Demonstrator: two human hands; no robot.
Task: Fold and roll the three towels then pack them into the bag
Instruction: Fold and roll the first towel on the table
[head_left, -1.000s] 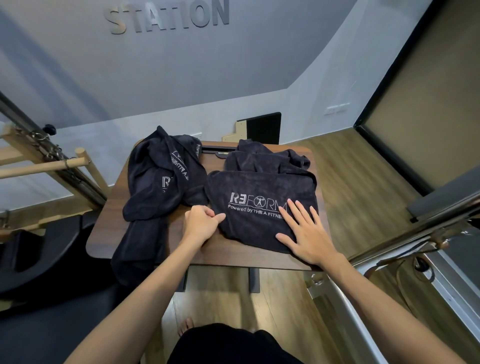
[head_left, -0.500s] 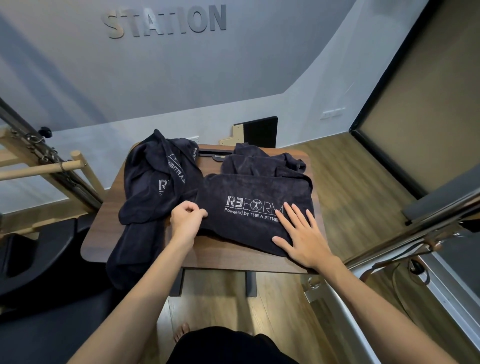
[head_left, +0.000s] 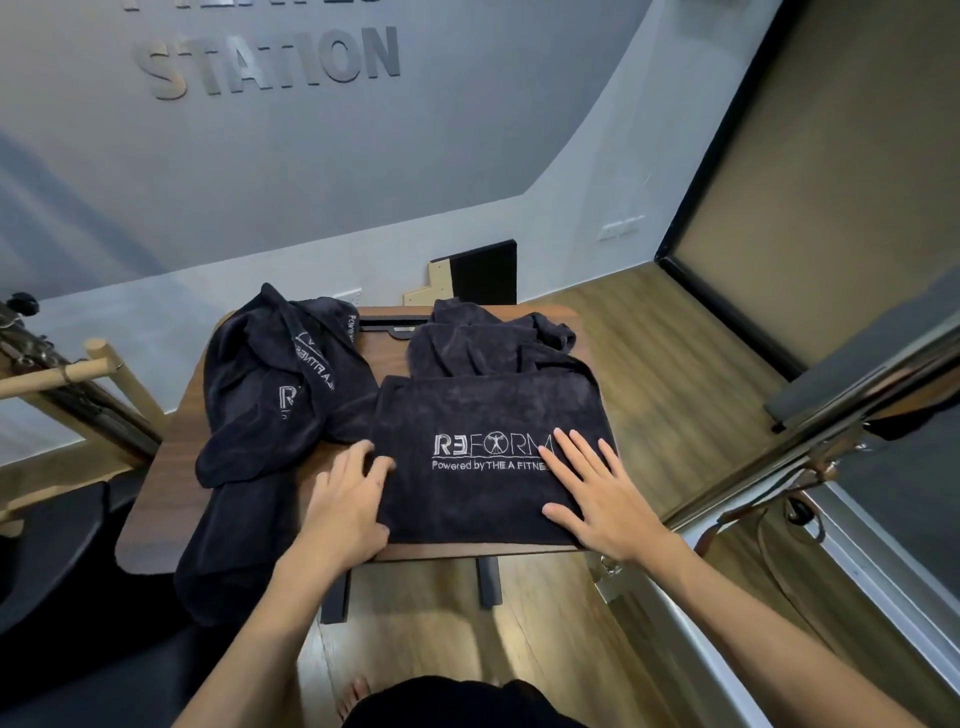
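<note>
The support is a small rectangular table with a dark brown wood-grain top and rounded corners (head_left: 156, 499), standing on dark legs over a light wood-plank floor (head_left: 675, 364). A black handle-like slot sits at its far edge.

Three items of dark navy terry cloth lie directly on the top:
- A flat dark navy towel with white "REFORM" lettering (head_left: 467, 499), at the near right, its near edge along the table edge.
- A crumpled dark navy towel (head_left: 483, 343), at the far right, touching the flat one.
- A bunched dark navy towel with partial white lettering (head_left: 260, 395), on the left, one end hanging over the near-left edge.
</note>
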